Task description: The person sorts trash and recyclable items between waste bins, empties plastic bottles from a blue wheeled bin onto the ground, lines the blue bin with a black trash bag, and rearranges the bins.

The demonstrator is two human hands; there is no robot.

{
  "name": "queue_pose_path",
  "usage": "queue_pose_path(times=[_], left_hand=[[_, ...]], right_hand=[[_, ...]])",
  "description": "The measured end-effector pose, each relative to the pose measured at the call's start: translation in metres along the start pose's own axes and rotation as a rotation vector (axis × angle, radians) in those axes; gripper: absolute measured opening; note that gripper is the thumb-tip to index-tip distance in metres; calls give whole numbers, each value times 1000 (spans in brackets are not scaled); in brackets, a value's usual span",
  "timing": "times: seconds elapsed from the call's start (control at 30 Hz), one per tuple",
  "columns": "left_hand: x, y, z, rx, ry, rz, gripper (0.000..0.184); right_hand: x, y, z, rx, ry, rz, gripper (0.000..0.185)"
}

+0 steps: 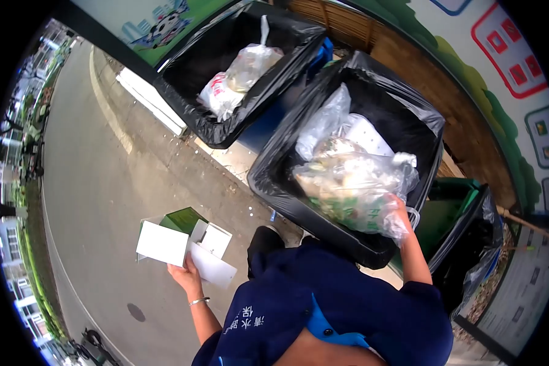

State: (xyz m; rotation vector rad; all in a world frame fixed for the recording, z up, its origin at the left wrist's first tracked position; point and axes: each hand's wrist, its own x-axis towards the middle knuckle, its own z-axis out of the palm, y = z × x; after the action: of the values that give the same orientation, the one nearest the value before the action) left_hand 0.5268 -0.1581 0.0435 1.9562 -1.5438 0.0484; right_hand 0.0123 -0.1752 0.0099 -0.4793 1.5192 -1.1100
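My left hand (187, 276) grips several flattened or opened cardboard boxes, white and green (162, 243), held out over the pavement. On the other side, my right hand (400, 215) is at the end of a clear plastic bag (354, 183) with green print and pale contents. Its fingers are partly hidden by the bag and look closed on it. That bag lies in a bin lined with black plastic (268, 168). Beside it in the bin are another clear bag (326, 119) and a white piece (366, 135).
A second black-lined bin (195, 125) at the upper left holds tied bags (250, 67). At the right stands a green bin (451, 198) with a black liner. A printed panel (506, 55) runs behind the bins. Pavement (97, 213) lies at the left.
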Motion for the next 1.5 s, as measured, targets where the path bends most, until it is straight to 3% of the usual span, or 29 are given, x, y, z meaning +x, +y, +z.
queue_pose_path(times=[0.1, 0.13, 0.2, 0.27, 0.33, 0.37, 0.43, 0.53, 0.6, 0.7, 0.8, 0.97, 1.03, 1.13, 1.17, 1.2, 1.23, 1.27, 1.37, 1.4, 1.47, 1.5], left_hand=[[10, -22, 7, 127, -82, 78, 12], [15, -30, 11, 116, -95, 74, 12], [29, -55, 22, 89, -135, 86, 12], [46, -86, 38, 85, -200, 56, 15], [65, -115, 54, 72, -205, 64, 16], [78, -127, 63, 74, -163, 40, 18], [106, -146, 73, 14, -201, 56, 20], [142, -167, 82, -17, -189, 108, 22], [167, -180, 84, -3, -156, 186, 22], [193, -195, 86, 21, -166, 211, 15], [205, -204, 82, 62, -129, 239, 8], [189, -222, 79, 11, -20, 26, 24], [192, -209, 63, 79, 7, 17, 27], [183, -216, 61, 74, -45, -93, 20], [180, -219, 62, 81, -25, -100, 20], [175, -221, 65, 107, -45, -106, 18], [171, -224, 69, 129, -68, -112, 16], [168, -226, 67, 124, -57, -118, 16], [164, -238, 93, 156, -182, -80, 13], [167, -240, 103, 149, -191, -81, 13], [174, -242, 123, 198, -345, -60, 18], [178, -247, 134, 178, -343, -61, 21]], right_hand=[[-7, -35, 31, 438, 91, 15, 10], [-17, -52, 49, 458, 231, -145, 17], [-32, -75, 52, 535, 20, -400, 38], [-26, -98, 56, 569, 173, -609, 39], [-38, -142, 86, 424, 212, -827, 35], [-42, -162, 98, 415, 273, -834, 35], [-49, -206, 120, 308, 72, -1081, 35], [-40, -269, 154, -141, 290, -1489, 40], [-29, -295, 175, -283, 425, -1611, 40], [2, -322, 201, -207, 368, -1580, 40], [53, -346, 220, 0, 126, -1469, 40], [168, -379, 261, 436, -613, -1178, 41], [187, -349, 341, 716, -300, -928, 35], [261, -260, 399, 586, -196, -759, 13], [262, -230, 429, 263, -56, -816, 15], [305, -194, 423, -210, 130, -485, 25], [324, -148, 421, -511, 52, -463, 35], [331, -107, 402, -1030, -180, -724, 43], [289, -95, 405, -1232, -578, -514, 60], [284, -99, 403, -1238, -573, -505, 60], [248, -105, 393, -890, -542, -589, 58], [222, -113, 390, -895, -435, -656, 58]])
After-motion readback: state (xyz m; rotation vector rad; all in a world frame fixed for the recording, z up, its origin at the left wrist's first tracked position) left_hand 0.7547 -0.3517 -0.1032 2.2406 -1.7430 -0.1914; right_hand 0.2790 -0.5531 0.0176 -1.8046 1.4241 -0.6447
